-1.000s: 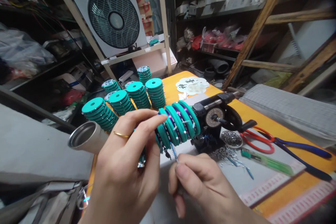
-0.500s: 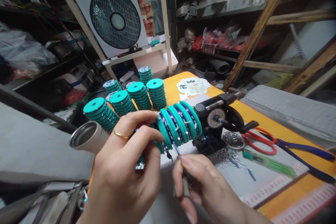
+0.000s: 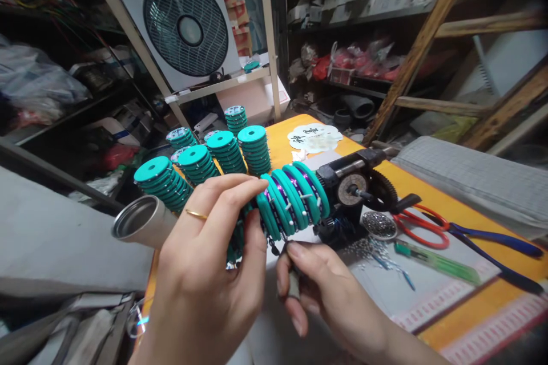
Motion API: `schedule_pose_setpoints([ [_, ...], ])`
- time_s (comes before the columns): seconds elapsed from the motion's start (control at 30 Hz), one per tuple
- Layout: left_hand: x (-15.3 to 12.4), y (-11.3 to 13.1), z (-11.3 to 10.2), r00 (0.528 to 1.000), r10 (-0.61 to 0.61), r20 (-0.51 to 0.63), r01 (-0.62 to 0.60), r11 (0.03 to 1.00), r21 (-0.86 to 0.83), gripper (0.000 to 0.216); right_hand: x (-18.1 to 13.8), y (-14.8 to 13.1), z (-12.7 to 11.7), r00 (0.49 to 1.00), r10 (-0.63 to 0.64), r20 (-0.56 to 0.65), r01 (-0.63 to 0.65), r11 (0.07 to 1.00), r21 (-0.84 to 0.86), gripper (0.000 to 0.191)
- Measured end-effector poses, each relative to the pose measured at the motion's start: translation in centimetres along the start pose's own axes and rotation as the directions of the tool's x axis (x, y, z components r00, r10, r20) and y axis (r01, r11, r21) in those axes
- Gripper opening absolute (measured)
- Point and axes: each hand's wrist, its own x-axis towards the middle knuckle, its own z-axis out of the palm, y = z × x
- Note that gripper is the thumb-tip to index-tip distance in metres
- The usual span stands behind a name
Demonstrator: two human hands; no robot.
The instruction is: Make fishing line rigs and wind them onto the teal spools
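Note:
A row of teal foam spools [image 3: 293, 198] wound with purple line sits on the shaft of a black hand-crank winder [image 3: 357, 188]. My left hand [image 3: 205, 274], with a gold ring, is closed around the left end of that row. Just below the spools, my right hand [image 3: 325, 291] pinches something small and thin at its fingertips, close to a dark bead hanging from the row. What it pinches is too small to name.
Stacks of teal spools [image 3: 222, 154] stand behind, beside an open metal can [image 3: 141, 221]. Red scissors [image 3: 422, 227], blue-handled pliers [image 3: 492, 239], a green tool [image 3: 436, 262] and a heap of small metal bits [image 3: 377, 225] lie to the right. A fan [image 3: 184, 17] and cluttered shelves surround the orange table [image 3: 428, 188].
My right hand has risen toward the underside of the spools and the blue-white twisted piece it held is no longer visible. My left hand keeps its grip.

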Motion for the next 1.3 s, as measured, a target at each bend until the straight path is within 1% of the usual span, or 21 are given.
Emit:
schedule_pose_setpoints([
  [0.1, 0.07, 0.09, 0.24, 1.000, 0.012, -0.011, -0.012, 1.000, 0.001, 0.028, 0.00, 0.01, -0.06, 1.000, 0.005, 0.007, -0.005, 1.000, 0.010, 0.046],
  [0.27, -0.03, 0.00, 0.69, 0.998, 0.024, -0.062, -0.025, 1.000, -0.011, 0.022, 0.13, 0.04, -0.04, 1.000, -0.025, 0.006, 0.025, 1.000, 0.004, 0.046],
  [0.43, 0.04, 0.17, 0.73, 0.999, -0.017, -0.035, 0.017, 1.000, 0.004, 0.015, 0.16, -0.04, -0.03, 1.000, -0.014, -0.001, 0.014, 1.000, 0.017, 0.045],
  [0.63, -0.01, 0.21, 0.53, 1.000, -0.018, -0.012, 0.018, 1.000, 0.012, 0.017, 0.02, -0.15, -0.15, 1.000, -0.023, -0.005, 0.023, 1.000, 0.000, 0.047],
  [0.83, -0.39, -0.21, 0.17, 0.999, 0.027, 0.032, -0.027, 1.000, 0.000, 0.030, -0.03, -0.08, -0.19, 1.000, -0.005, -0.015, 0.005, 1.000, 0.003, 0.047],
  [0.93, -0.33, -0.22, 0.02, 0.999, 0.034, 0.041, -0.035, 0.999, 0.009, 0.032, -0.06, -0.03, -0.12, 1.000, 0.007, -0.020, -0.007, 1.000, 0.005, 0.047],
  [1.07, -0.20, -0.06, 0.08, 0.998, 0.034, 0.045, -0.034, 0.999, 0.014, 0.030, -0.10, -0.07, -0.04, 1.000, -0.003, -0.025, 0.003, 1.000, 0.001, 0.048],
  [1.2, -0.28, 0.02, 0.14, 1.000, 0.012, 0.024, -0.012, 0.999, 0.030, 0.025, -0.14, -0.13, -0.08, 1.000, 0.005, -0.027, -0.005, 1.000, -0.007, 0.047],
  [1.3, -0.38, -0.01, 0.08, 1.000, 0.017, 0.021, -0.018, 0.999, 0.046, 0.024, -0.24, -0.21, -0.02, 1.000, -0.007, -0.002, 0.007, 1.000, -0.027, 0.049],
])
